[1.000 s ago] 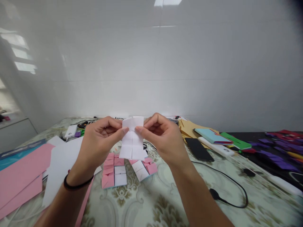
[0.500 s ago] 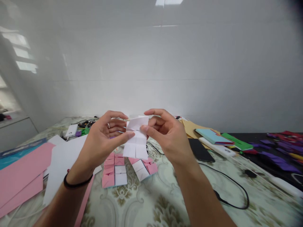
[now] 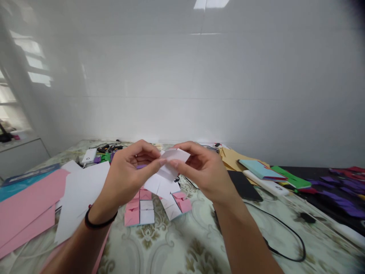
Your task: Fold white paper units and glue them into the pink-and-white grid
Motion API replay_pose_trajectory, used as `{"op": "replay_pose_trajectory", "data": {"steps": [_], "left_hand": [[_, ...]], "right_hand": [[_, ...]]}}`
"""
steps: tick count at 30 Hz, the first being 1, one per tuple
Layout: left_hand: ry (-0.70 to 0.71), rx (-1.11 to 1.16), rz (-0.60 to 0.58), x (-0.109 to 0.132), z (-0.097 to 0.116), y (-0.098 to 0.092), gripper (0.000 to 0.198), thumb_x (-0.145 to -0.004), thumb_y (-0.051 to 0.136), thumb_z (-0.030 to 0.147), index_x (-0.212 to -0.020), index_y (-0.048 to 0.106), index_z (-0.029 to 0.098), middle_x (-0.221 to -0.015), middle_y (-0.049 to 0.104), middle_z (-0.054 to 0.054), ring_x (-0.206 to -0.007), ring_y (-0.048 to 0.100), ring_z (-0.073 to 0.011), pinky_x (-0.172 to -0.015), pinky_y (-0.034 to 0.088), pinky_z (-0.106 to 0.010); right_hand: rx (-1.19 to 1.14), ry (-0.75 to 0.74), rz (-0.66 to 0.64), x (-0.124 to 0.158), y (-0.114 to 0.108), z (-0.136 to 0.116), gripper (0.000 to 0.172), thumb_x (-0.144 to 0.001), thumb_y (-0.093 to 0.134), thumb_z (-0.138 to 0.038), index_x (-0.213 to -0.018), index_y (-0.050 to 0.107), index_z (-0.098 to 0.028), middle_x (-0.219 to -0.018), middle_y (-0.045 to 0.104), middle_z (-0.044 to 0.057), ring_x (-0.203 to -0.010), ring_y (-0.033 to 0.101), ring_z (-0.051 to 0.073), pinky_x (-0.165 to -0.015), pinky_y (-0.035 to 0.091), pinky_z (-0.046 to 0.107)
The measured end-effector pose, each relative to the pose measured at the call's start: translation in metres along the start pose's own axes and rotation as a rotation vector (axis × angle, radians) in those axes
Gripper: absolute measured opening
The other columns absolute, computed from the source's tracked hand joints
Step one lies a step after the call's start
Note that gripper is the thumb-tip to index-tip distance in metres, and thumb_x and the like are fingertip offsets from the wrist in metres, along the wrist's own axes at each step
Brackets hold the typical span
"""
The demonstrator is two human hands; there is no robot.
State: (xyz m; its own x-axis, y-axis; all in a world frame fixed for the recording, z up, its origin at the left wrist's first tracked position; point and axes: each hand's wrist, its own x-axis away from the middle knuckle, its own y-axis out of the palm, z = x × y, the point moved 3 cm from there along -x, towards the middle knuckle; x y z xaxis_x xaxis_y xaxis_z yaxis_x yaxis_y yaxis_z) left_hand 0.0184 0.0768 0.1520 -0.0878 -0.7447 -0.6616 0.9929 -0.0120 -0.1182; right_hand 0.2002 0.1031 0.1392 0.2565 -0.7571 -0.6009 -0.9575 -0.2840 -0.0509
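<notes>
A creased white sheet of paper [image 3: 158, 184] hangs in the air above the table, tilted, with its upper part bent over. My left hand [image 3: 137, 165] pinches its left side between thumb and fingers. On the other side my right hand [image 3: 199, 167] grips it the same way, and the two thumb tips almost meet at a fold. Beneath the paper lie two folded paper squares: a pink and white one [image 3: 132, 216] to the left, and another pink and white one [image 3: 182, 204] to the right, partly covered by the held sheet.
Pink sheets [image 3: 28, 207] and white sheets [image 3: 82, 194] lie at the left, beside a blue packet [image 3: 25, 180]. On the right are a black phone [image 3: 243, 185], a white power bank [image 3: 265, 182], a light blue pad [image 3: 262, 169] and a black cable [image 3: 288, 224]. A wall stands behind.
The white paper has turned from nearly upright to tilted, its top now bent over. My hands have come closer together, with the fingertips pinching at the fold. The view has shifted slightly.
</notes>
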Motion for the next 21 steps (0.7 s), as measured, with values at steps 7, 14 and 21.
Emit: {"op": "replay_pose_trajectory", "data": {"steps": [7, 14, 21], "left_hand": [[-0.056, -0.005, 0.013, 0.0002, -0.0030, -0.0005, 0.020, -0.090, 0.078, 0.021, -0.076, 0.065, 0.018, -0.070, 0.074, 0.001, -0.061, 0.068, -0.0098, -0.053, 0.052, -0.016], [-0.054, 0.038, 0.035, 0.0004, -0.0012, -0.0010, 0.017, -0.091, 0.076, 0.018, -0.087, 0.060, 0.021, -0.067, 0.065, 0.006, -0.053, 0.058, -0.0059, -0.047, 0.045, -0.013], [-0.240, 0.079, -0.152, -0.0030, -0.0074, 0.0006, 0.026, -0.085, 0.083, 0.025, -0.109, 0.073, 0.023, -0.084, 0.077, -0.001, -0.071, 0.075, -0.0159, -0.058, 0.056, -0.020]], "right_hand": [[0.045, 0.143, -0.079, -0.0003, 0.0018, 0.0000, 0.022, -0.089, 0.078, -0.034, -0.080, 0.066, -0.017, -0.069, 0.061, -0.003, -0.062, 0.056, 0.010, -0.056, 0.046, 0.021], [0.131, 0.168, -0.120, -0.0011, 0.0023, -0.0011, 0.028, -0.092, 0.072, -0.036, -0.074, 0.063, -0.017, -0.065, 0.059, -0.003, -0.059, 0.054, 0.009, -0.054, 0.044, 0.021], [0.114, 0.149, -0.108, 0.0015, 0.0003, -0.0013, 0.028, -0.091, 0.075, -0.039, -0.077, 0.066, -0.017, -0.068, 0.060, -0.002, -0.060, 0.055, 0.011, -0.053, 0.045, 0.022]]}}
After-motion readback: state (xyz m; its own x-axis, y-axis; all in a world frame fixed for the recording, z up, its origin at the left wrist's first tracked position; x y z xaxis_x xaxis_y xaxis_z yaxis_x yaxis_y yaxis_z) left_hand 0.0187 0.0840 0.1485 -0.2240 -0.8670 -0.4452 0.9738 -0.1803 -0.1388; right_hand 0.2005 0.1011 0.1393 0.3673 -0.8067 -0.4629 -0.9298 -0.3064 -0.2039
